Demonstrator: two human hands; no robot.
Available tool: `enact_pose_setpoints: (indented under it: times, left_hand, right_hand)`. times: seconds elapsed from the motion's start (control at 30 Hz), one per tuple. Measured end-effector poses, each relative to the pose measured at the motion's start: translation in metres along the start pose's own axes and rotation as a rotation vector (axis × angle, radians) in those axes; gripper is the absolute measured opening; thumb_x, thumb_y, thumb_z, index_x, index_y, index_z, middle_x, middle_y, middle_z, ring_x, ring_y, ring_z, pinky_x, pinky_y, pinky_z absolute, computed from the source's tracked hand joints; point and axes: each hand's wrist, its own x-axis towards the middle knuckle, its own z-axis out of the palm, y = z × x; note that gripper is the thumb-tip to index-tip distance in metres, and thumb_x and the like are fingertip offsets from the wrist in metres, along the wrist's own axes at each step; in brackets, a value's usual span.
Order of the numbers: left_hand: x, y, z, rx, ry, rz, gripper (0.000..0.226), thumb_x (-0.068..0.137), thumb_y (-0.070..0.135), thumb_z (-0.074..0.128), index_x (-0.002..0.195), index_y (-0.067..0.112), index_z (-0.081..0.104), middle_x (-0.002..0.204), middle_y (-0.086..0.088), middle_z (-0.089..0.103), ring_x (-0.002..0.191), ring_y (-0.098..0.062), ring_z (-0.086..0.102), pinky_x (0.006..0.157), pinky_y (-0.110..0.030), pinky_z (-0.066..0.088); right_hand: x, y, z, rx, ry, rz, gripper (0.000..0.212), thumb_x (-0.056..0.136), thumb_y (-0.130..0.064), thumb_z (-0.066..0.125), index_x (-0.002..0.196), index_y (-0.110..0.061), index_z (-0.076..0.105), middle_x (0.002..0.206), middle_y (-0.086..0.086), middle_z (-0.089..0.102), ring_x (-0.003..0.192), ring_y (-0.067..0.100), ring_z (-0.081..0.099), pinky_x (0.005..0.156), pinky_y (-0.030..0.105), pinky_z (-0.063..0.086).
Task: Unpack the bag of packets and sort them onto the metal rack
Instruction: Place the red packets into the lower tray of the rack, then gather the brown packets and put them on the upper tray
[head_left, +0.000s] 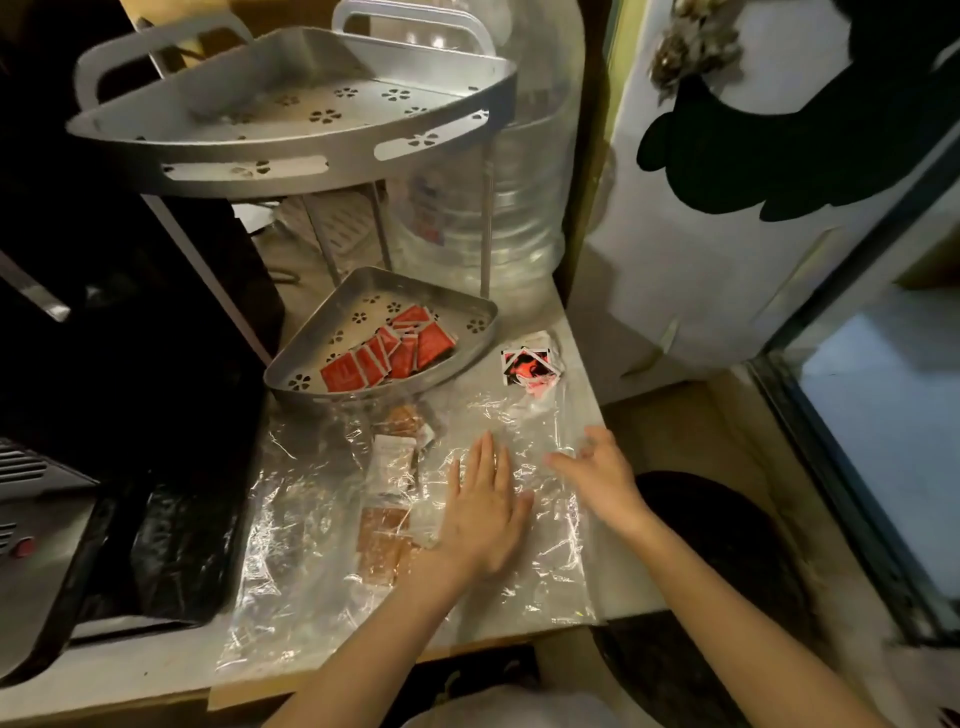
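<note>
A clear plastic bag (322, 530) lies flat and crinkled on the counter. My left hand (485, 512) rests on it with straight fingers. My right hand (597, 475) hovers at the bag's right side, fingers spread and loosely bent, holding nothing. Brown and white packets (387, 519) lie in a row just left of my left hand; whether they are inside the bag I cannot tell. The metal rack's lower tray (311, 353) holds several red packets (389, 351). Its upper tray (291, 130) holds nothing. Black-and-red packets (527, 364) sit in a small pile right of the lower tray.
A large clear water bottle (493, 208) stands behind the rack. A black appliance (130, 312) fills the left side, with a black tray (156, 545) below it. The counter's edge (634, 587) drops off close to the right of the bag. A white fridge (727, 234) stands to the right.
</note>
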Motion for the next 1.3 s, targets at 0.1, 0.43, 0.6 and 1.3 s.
enact_pose_setpoints:
  times: [0.1,0.43,0.6,1.3]
  left_hand:
    - [0.0,0.004,-0.001,-0.094,-0.054,-0.033,0.069,0.091,0.054,0.002,0.143,0.013,-0.016,0.151,-0.003,-0.024,0.136,-0.013,-0.026,0.108,-0.035,-0.019]
    - [0.0,0.001,-0.019,-0.49,0.073,-0.048,0.055,0.098,0.042,0.017,0.147,0.02,0.004,0.156,0.005,-0.002,0.143,-0.008,-0.004,0.116,-0.029,-0.004]
    - [-0.001,-0.016,-0.026,-0.497,0.299,-0.061,0.064,0.09,0.052,0.007,0.146,0.022,0.004,0.155,0.006,-0.006,0.142,-0.006,-0.008,0.117,-0.029,-0.003]
    - [0.002,-0.03,-0.086,-1.822,-0.003,-0.208,0.06,0.087,0.047,0.04,0.134,0.009,0.044,0.125,-0.019,0.056,0.117,-0.033,0.051,0.108,-0.05,0.032]
  right_hand:
    - [0.006,0.002,-0.003,0.109,-0.105,0.123,0.064,0.065,-0.037,0.075,0.116,-0.004,0.057,0.105,0.003,0.064,0.095,0.023,0.063,0.087,0.041,0.052]
    - [0.005,-0.031,-0.011,0.042,-0.228,-0.064,0.004,0.079,-0.008,0.066,0.081,-0.011,0.068,0.08,0.007,0.07,0.077,0.018,0.067,0.067,0.021,0.051]
    - [0.005,-0.069,-0.021,0.116,-0.232,-0.128,0.009,0.075,-0.013,0.072,0.082,-0.011,0.067,0.077,-0.001,0.066,0.075,0.011,0.062,0.065,0.019,0.045]
    - [-0.026,-0.193,-0.015,0.46,-0.765,-0.48,0.011,0.075,-0.006,0.062,0.078,-0.015,0.069,0.069,-0.001,0.07,0.062,0.01,0.064,0.057,0.022,0.053]
